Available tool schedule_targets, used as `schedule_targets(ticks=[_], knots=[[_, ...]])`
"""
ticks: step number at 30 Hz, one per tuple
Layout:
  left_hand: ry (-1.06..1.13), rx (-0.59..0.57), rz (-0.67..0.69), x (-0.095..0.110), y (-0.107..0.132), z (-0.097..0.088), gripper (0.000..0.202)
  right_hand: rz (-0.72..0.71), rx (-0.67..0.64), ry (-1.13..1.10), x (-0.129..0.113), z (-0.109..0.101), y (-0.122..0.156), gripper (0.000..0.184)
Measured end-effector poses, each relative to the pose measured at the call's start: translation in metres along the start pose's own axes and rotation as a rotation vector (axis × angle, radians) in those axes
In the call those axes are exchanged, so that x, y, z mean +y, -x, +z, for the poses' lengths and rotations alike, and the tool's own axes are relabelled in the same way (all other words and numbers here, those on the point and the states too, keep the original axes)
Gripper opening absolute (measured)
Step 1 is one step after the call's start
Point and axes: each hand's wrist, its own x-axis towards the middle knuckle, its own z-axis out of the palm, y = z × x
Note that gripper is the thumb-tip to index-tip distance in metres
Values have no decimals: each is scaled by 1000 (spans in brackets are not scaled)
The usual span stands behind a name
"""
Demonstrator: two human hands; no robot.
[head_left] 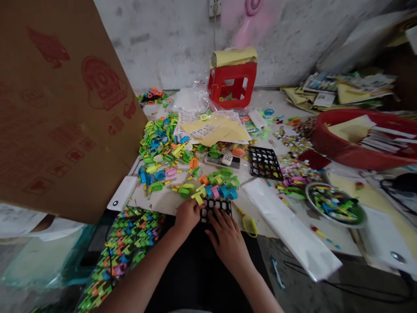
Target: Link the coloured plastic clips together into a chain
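Note:
A small black grid tray (215, 206) lies at the table's near edge, and both my hands rest on it. My left hand (186, 216) grips its left side, fingers curled, next to a yellow plastic piece (197, 198). My right hand (228, 237) lies over the tray's near part with its fingers bent onto the grid. Just beyond the tray sits a cluster of green, blue, pink and orange plastic pieces (219, 184).
A second black grid tray (264, 163) lies further back. A large heap of coloured pieces (163, 150) covers the table's left. A big cardboard box (61, 108) stands at the left, a red basin (358, 145) at the right, a metal bowl (335, 204) and white bags (289, 226) nearby.

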Motion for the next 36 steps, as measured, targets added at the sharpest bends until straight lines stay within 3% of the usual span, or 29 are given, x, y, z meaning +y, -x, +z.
schedule_targets(ticks=[9,12,16,20,24,26,28,31,33,36], knots=[[-89,-3,-86,3,6,8,21,47,-68,-60,-7,-11,-1,45],[-7,-8,-59,-2,3,4,18,12,-63,-184,19,-28,-8,35],[152,-54,7,-11,-1,0,17,38,-88,-293,85,-63,-27,37],[287,-11,-8,-15,2,-2,34,-244,-302,-129,129,-73,-40,46],[468,220,-5,-8,9,-13,58,-537,-222,160,139,-61,-39,49],[543,182,73,-1,8,-22,64,-654,-143,203,145,-58,-34,41],[595,57,141,6,4,-29,64,-694,-92,206,153,-60,-30,32],[656,-97,161,13,-3,-34,55,-520,-28,87,154,-63,-22,18],[675,-108,143,15,-6,-33,51,-211,72,-141,138,-61,-18,12],[672,-65,124,16,-8,-30,47,329,239,-547,88,-51,-17,23]])
